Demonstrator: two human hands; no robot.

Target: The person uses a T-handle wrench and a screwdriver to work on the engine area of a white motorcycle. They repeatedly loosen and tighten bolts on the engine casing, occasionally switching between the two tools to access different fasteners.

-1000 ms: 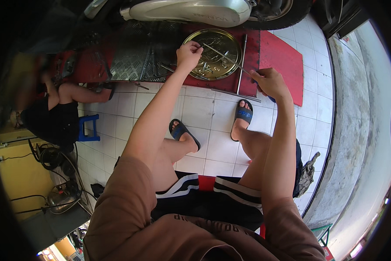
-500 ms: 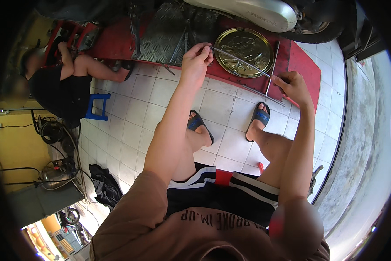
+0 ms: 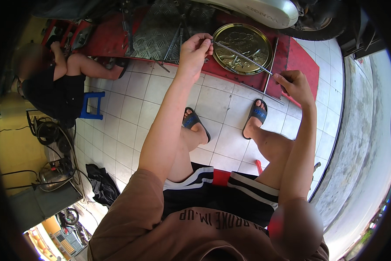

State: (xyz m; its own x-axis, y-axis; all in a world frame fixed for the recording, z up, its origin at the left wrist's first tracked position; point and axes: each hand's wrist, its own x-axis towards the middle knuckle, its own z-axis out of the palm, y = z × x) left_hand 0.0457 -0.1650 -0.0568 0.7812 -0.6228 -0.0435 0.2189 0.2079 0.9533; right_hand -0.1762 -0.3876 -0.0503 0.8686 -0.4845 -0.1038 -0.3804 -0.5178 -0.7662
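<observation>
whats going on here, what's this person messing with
A seated person holds a long thin metal rod between both hands: the left hand pinches one end, the right hand grips the other. The rod spans above a round brass-coloured tray on a red ramp. Another person sits at the left beside a blue stool.

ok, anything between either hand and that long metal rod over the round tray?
Nothing visible. The left hand pinches one end of the metal rod, and the right hand holds the other end. The rod spans above the round tray, with no object blocking either grip.
</observation>
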